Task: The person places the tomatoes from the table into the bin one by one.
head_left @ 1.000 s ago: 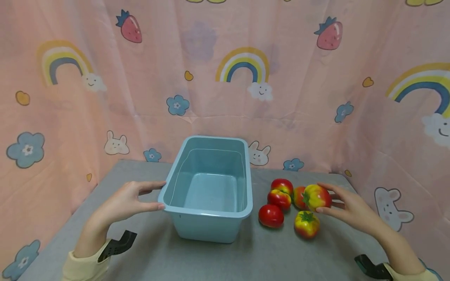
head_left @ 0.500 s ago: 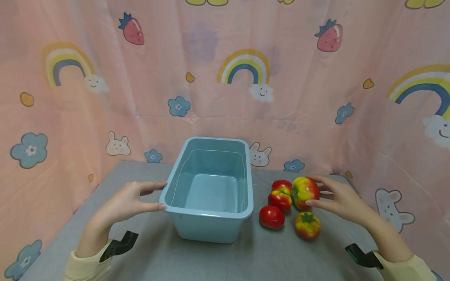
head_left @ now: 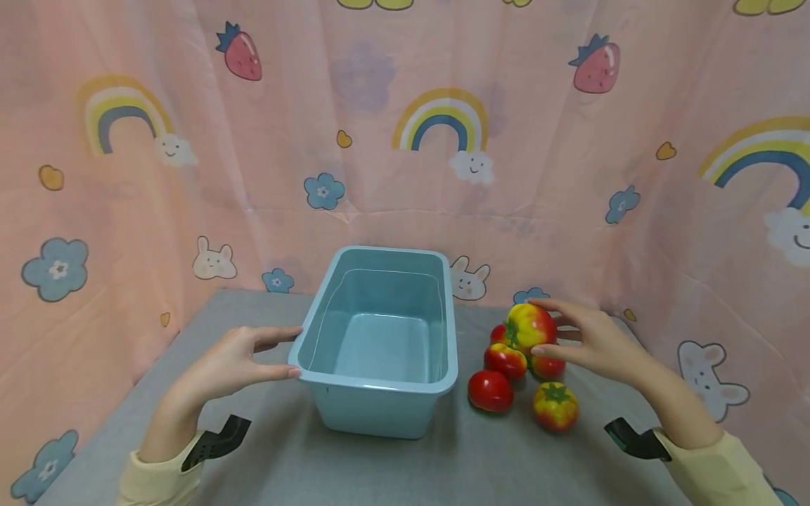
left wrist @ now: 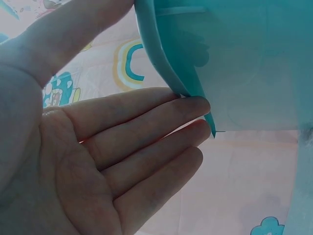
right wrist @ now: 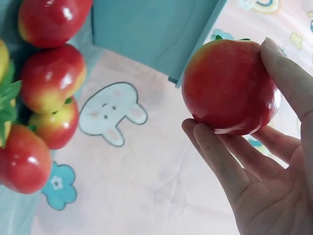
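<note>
In the head view my right hand point(head_left: 598, 341) holds a red-and-yellow tomato point(head_left: 530, 329) between thumb and fingers, raised over the other tomatoes. The right wrist view shows this held tomato point(right wrist: 230, 88) close up, its green leaves mostly turned away. A light blue plastic bin point(head_left: 373, 411) stands in the middle, with nothing inside it. At its left rim, my left hand point(head_left: 237, 362) touches with the tips of thumb and fingers. Straight fingers point(left wrist: 146, 152) lie against the rim in the left wrist view.
Several more tomatoes lie right of the bin, including a red one point(head_left: 491, 391) and a yellow-red one point(head_left: 556, 407) nearer the front. A grey cloth covers the table point(head_left: 272, 450). Behind hangs a pink patterned curtain point(head_left: 278, 119).
My right hand has carried the tomato up and leftward, over the cluster and closer to the bin. The left hand keeps its place at the rim.
</note>
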### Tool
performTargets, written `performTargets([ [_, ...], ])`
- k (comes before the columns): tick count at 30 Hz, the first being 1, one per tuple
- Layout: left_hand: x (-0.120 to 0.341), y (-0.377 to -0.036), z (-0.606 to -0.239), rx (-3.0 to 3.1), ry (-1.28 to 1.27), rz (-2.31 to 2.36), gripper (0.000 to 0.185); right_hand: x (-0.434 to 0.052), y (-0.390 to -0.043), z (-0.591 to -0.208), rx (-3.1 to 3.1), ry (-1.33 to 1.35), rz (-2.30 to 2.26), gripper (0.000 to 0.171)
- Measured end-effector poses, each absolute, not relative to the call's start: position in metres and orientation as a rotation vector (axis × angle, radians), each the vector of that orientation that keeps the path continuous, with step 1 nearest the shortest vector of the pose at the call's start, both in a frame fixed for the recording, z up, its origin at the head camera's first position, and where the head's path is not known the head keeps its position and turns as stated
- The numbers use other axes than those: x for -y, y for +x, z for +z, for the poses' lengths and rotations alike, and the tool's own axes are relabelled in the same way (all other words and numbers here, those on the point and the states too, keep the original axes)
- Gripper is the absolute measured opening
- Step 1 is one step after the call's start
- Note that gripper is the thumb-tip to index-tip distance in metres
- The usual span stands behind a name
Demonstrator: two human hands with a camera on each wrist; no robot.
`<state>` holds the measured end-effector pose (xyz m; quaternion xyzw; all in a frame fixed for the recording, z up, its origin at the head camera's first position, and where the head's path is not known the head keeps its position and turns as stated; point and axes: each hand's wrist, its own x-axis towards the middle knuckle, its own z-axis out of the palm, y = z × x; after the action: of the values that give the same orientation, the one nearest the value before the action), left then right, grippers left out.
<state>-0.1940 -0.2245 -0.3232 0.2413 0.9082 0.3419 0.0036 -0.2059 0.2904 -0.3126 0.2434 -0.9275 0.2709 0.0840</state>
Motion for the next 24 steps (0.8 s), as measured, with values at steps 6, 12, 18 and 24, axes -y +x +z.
performTargets([
  [6, 0.223, -0.196, -0.323, -2.835, 0.751, 1.091, 0.068, -0.282, -0.212, -0.306, 2.725, 0.814, 0.805, 0.066],
  [12, 0.223, -0.197, -0.324, -2.833, 0.764, 1.093, 0.068, -0.269, -0.217, -0.299, 2.749, 0.823, 0.761, 0.069],
  [18, 0.223, -0.196, -0.324, -2.828, 0.778, 1.100, 0.069, -0.257, -0.220, -0.292, 2.781, 0.835, 0.740, 0.072],
  [24, 0.225, -0.194, -0.324, -2.838, 0.771, 1.100, 0.067, -0.247, -0.223, -0.287, 2.743, 0.891, 0.679, 0.072],
])
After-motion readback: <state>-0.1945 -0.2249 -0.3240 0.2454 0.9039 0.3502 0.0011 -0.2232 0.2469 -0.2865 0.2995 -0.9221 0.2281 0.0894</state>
